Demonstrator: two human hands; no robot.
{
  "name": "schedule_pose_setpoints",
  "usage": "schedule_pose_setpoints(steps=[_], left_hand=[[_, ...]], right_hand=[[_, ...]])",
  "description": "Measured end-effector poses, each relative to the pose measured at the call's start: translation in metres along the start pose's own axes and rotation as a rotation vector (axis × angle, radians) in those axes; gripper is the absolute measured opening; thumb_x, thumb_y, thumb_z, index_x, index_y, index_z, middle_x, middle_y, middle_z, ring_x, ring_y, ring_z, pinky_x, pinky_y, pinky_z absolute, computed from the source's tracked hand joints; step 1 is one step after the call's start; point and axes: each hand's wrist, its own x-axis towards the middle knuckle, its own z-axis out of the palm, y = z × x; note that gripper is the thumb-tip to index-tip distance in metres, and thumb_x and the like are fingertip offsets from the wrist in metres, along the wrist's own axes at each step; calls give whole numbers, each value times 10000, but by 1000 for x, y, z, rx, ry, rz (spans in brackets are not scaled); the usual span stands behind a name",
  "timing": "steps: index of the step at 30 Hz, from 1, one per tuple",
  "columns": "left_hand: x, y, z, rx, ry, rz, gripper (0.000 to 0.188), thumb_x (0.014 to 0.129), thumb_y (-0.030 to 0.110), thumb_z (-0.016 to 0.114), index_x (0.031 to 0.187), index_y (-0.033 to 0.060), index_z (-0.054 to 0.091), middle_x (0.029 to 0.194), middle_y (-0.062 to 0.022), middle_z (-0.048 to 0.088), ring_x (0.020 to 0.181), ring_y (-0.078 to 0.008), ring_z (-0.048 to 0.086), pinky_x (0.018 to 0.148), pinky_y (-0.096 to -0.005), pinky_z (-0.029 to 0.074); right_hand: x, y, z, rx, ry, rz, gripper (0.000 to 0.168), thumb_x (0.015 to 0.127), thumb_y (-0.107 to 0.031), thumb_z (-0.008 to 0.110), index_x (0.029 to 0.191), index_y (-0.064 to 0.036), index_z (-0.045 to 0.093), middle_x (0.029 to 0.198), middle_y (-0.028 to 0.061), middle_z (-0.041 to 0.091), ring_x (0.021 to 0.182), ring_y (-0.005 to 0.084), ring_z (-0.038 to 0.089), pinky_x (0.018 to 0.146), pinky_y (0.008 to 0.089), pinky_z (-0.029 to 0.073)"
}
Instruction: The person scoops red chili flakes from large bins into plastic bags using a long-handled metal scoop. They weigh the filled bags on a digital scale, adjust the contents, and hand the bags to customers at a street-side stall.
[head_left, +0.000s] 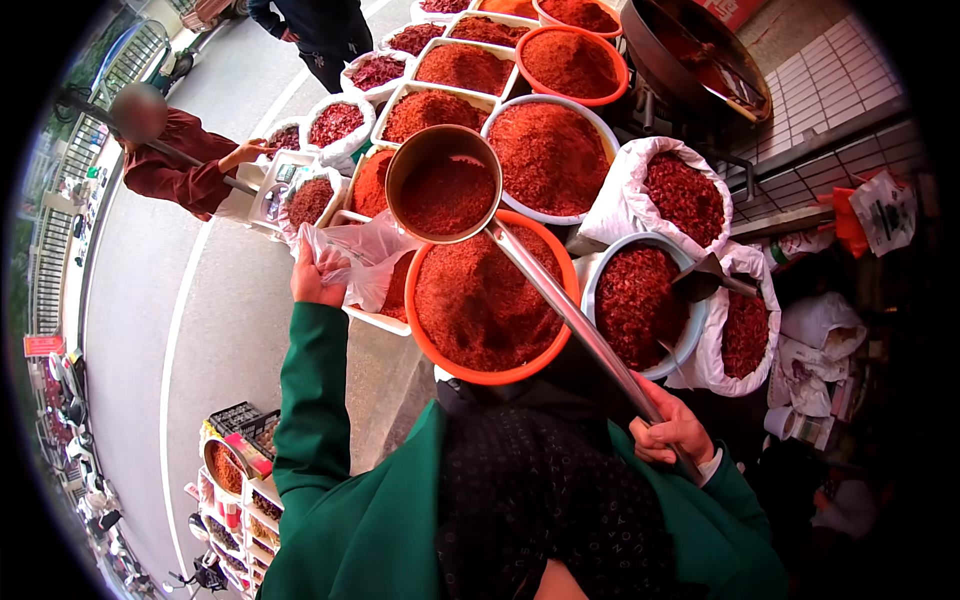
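My right hand (673, 429) grips the long metal handle of a ladle (444, 184) near its end. The ladle's round bowl holds red ground chili and hangs above the far rim of an orange basin (568, 330) heaped with the same kind of powder. At the left, my left hand (319, 271) holds a clear plastic bag (367, 251), which reaches to the left side of the ladle's bowl. Whether the bag's mouth lies under the bowl I cannot tell. A pale blue basin (691, 352) of dark red chili flakes stands right of the orange one.
Beyond are a lavender-rimmed basin (609, 135), another orange basin (619, 90), white trays (386, 112) and white sacks (607, 206) of chili. A metal scoop (699, 279) rests at the right. A person in a maroon top (176, 161) reaches in at the left; another stands at the top.
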Motion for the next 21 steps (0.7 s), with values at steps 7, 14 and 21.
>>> schedule_pose_setpoints(steps=[7, 14, 21], left_hand=[[-31, 14, -48, -30, 201, 71, 300, 932, 388, 514, 994, 101, 454, 737, -2, 368, 497, -85, 322, 498, -253, 335], [-69, 19, -66, -68, 293, 129, 264, 950, 362, 483, 1155, 197, 504, 714, 13, 360, 511, -78, 302, 490, -236, 300], [-101, 18, -65, -42, 370, 154, 313, 959, 372, 457, 1244, 245, 486, 633, 39, 341, 493, -69, 277, 474, -227, 273]], right_hand=[[20, 20, -65, -1319, 392, -223, 764, 784, -26, 499, 1466, -135, 174, 838, 142, 599, 600, 222, 570, 574, 324, 467], [51, 57, -145, -2099, 463, -185, 783, 711, 35, 502, 1439, -148, 278, 696, 157, 505, 623, 386, 541, 572, 493, 427], [165, 15, -148, -2002, 442, -424, 730, 768, -2, 488, 1441, -111, 229, 900, 219, 600, 771, 420, 591, 661, 490, 461]])
